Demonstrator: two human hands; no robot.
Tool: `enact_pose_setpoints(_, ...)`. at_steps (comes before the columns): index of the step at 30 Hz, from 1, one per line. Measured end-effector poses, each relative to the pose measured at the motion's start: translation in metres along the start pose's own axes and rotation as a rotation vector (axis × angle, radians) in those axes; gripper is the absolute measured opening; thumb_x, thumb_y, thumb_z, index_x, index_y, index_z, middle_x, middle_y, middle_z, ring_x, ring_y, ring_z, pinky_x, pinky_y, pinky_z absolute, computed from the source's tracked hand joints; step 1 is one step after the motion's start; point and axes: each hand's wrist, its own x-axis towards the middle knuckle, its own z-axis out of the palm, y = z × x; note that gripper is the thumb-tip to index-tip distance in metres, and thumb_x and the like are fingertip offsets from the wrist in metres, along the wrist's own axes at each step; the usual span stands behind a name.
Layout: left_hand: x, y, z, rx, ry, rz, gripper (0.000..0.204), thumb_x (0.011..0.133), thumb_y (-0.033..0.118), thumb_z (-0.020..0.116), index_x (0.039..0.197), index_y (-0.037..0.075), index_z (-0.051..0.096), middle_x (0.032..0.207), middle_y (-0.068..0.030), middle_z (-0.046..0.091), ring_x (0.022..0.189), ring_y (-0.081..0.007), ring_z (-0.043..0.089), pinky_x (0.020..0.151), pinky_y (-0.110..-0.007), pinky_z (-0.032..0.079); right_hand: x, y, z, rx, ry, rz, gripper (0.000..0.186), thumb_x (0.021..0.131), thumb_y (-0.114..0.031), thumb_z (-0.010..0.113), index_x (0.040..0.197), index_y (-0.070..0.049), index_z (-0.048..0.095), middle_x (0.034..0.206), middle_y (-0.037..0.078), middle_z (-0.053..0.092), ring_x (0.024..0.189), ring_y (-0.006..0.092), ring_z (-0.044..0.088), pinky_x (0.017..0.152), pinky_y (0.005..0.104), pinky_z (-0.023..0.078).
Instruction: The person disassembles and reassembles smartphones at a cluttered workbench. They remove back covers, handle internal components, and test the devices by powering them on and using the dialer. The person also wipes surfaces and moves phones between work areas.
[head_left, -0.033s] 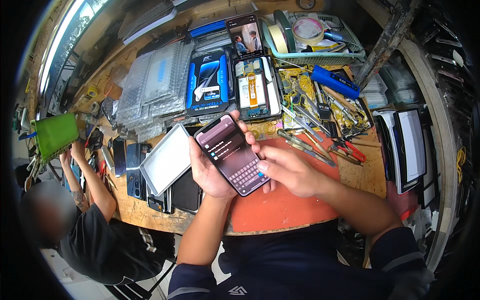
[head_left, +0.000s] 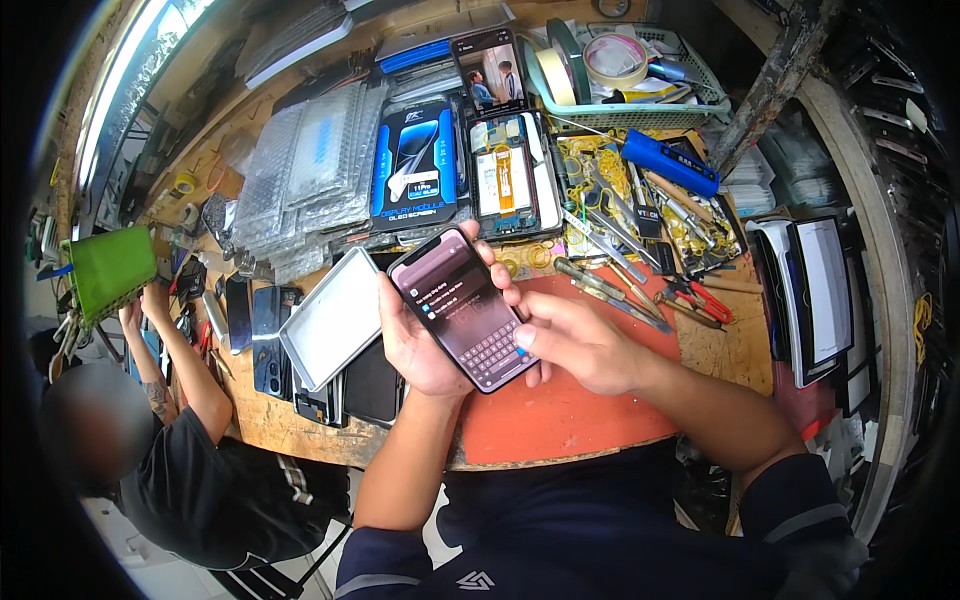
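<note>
**Phone cradled in the left hand, right thumb over its keyboard**

The left hand (head_left: 418, 345) grasps a lit smartphone (head_left: 462, 308) from beneath, above the orange mat (head_left: 560, 410) at the workbench's near edge. The phone's long axis slants from upper left to lower right, its lower end nearest the right hand (head_left: 580, 345). That hand holds nothing, its fingers loosely curled, its thumb touching the on-screen keyboard. An opened phone (head_left: 505, 175) lies farther back.

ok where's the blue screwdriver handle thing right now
In the head view the blue tool handle lies at the upper right of the bench, just below the green basket, atop the heap of hand tools.
</note>
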Motion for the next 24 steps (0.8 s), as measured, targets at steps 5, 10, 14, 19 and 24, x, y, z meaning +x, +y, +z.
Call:
enact_pose_setpoints(5,0.001,-0.001,0.000,-0.017,0.021,0.019,0.091,0.106,0.071,0.027,0.159,-0.002,0.034,0.132,-0.0166,0.060,0.110,-0.0331,0.063,0.096,-0.051,0.056,0.000,0.004,0.000,-0.006,-0.027,-0.116,0.032,0.101,-0.009,0.064,0.130,-0.001,0.055,0.109,0.006,0.068,0.091,0.0097,0.064,0.071,0.0257,0.053)
enact_pose_setpoints(10,0.006,0.000,0.001,0.007,0.024,0.038,0.091,0.106,0.071,0.028,0.159,-0.002,0.034,0.132,-0.0167,0.061,0.112,-0.0327,0.064,0.095,-0.050,0.057,0.004,0.013,-0.003,-0.079,-0.038,-0.180,0.047,0.095,-0.002,0.066,0.139,-0.001,0.051,0.116,0.005,0.068,0.098,0.0092,0.063,0.075,0.0256,0.053)
enact_pose_setpoints(14,0.007,-0.001,0.003,0.084,0.109,0.066,0.088,0.107,0.068,0.029,0.156,-0.004,0.038,0.124,-0.0175,0.062,0.106,-0.0307,0.063,0.090,-0.046,0.057,0.005,0.014,0.001,-0.061,-0.007,-0.193,0.041,0.099,-0.005,0.064,0.139,-0.002,0.051,0.113,0.004,0.067,0.096,0.0080,0.063,0.072,0.0258,0.053)
enact_pose_setpoints(19,0.007,-0.001,0.002,0.022,0.032,0.042,0.090,0.107,0.069,0.029,0.158,-0.004,0.036,0.129,-0.0180,0.062,0.109,-0.0325,0.065,0.093,-0.049,0.058,0.006,0.006,0.000,-0.041,0.053,0.002,0.033,0.111,-0.028,0.057,0.132,-0.002,0.056,0.099,0.003,0.064,0.078,0.0090,0.067,0.064,0.0254,0.053)
enact_pose_setpoints(24,0.006,0.000,0.000,0.038,0.020,0.022,0.090,0.107,0.070,0.028,0.159,-0.003,0.035,0.132,-0.0184,0.061,0.111,-0.0325,0.065,0.095,-0.049,0.058,0.007,0.007,-0.001,-0.080,0.039,-0.074,0.037,0.112,-0.037,0.055,0.126,-0.003,0.058,0.093,0.002,0.063,0.073,0.0096,0.066,0.064,0.0250,0.052)
